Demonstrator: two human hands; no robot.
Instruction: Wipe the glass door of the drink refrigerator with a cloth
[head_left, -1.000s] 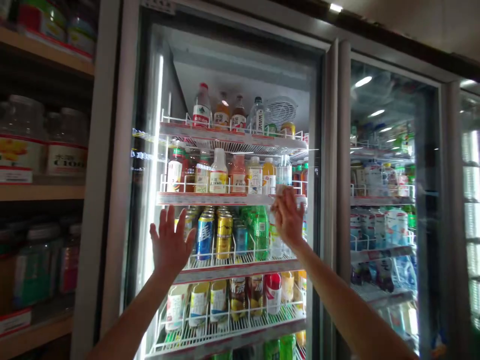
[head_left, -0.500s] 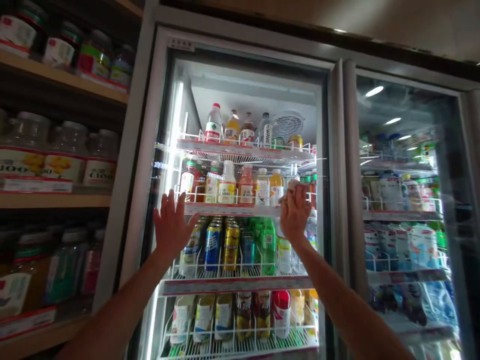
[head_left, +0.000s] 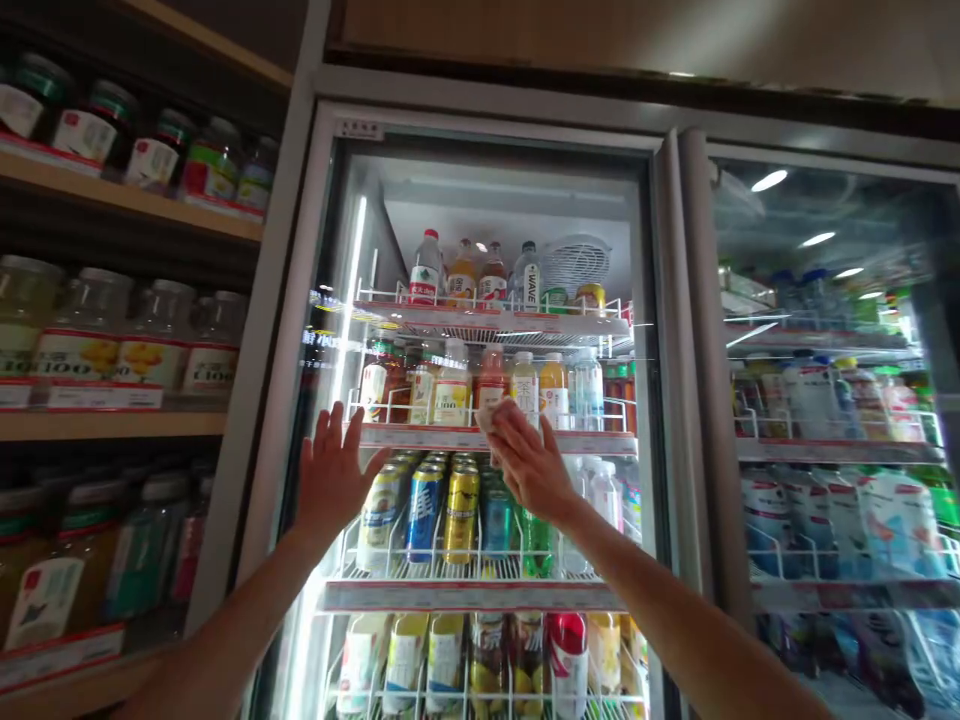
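A lit drinks fridge with a closed glass door stands in front, its frame (head_left: 480, 88) around shelves of bottles and cans. My left hand (head_left: 334, 480) is raised at the left part of the glass, fingers spread, holding nothing. My right hand (head_left: 529, 460) presses a pale crumpled cloth (head_left: 491, 412) against the glass, in front of the second shelf. Part of the cloth is hidden under the fingers. Behind the glass are a blue can (head_left: 424, 510), a gold can (head_left: 460, 512) and a green bottle (head_left: 537, 545).
Wooden shelves (head_left: 112, 425) with jars and bottles line the left side. Metal door handles (head_left: 694, 300) run vertically to the right of the door. Beyond them, a second glass-door fridge (head_left: 832, 455) holds more drinks.
My right hand has moved left across the glass with the cloth. My left hand stays spread near the left side. The view has shifted slightly, with the fridge lower in the picture.
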